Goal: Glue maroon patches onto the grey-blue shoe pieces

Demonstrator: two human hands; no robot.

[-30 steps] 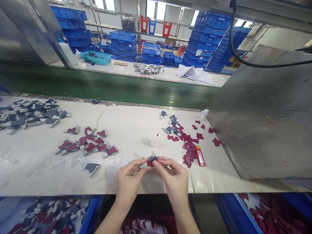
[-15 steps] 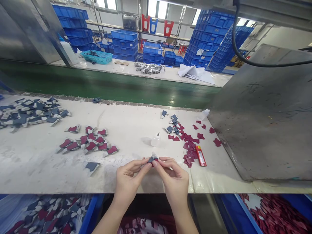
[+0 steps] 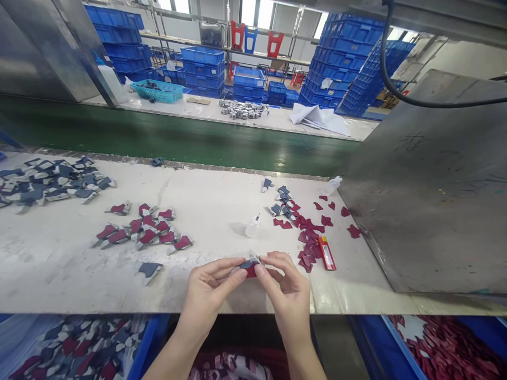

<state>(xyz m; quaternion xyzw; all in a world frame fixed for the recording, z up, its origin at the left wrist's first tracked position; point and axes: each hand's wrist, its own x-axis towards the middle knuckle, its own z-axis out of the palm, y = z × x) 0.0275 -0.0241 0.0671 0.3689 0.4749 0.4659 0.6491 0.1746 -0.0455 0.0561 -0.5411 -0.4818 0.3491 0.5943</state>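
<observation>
Between my fingertips, near the table's front edge, is a small grey-and-white part with a red piece (image 3: pixel 250 269) on it. My left hand (image 3: pixel 212 282) pinches its left side, and my right hand (image 3: pixel 285 282) grips its right side with thumb and fingers. Just beyond stands a small clear bottle (image 3: pixel 252 226) with a thin tip. To the left lie several parts with red faces (image 3: pixel 148 236) and one grey-faced part (image 3: pixel 149 269). On the right are loose red pieces (image 3: pixel 309 245), several grey parts (image 3: pixel 283 195) and a red-and-yellow packet (image 3: pixel 327 254).
A large pile of grey-and-white parts (image 3: pixel 59 179) is at the far left. A metal panel (image 3: pixel 439 195) bounds the right side. Below the table edge are a left bin of parts (image 3: pixel 85 348) and a right bin of red pieces (image 3: pixel 455 348). A green belt (image 3: pixel 198 140) runs behind.
My hands have spread slightly apart around the held part, and more of its red piece shows. My right hand has moved a little to the right.
</observation>
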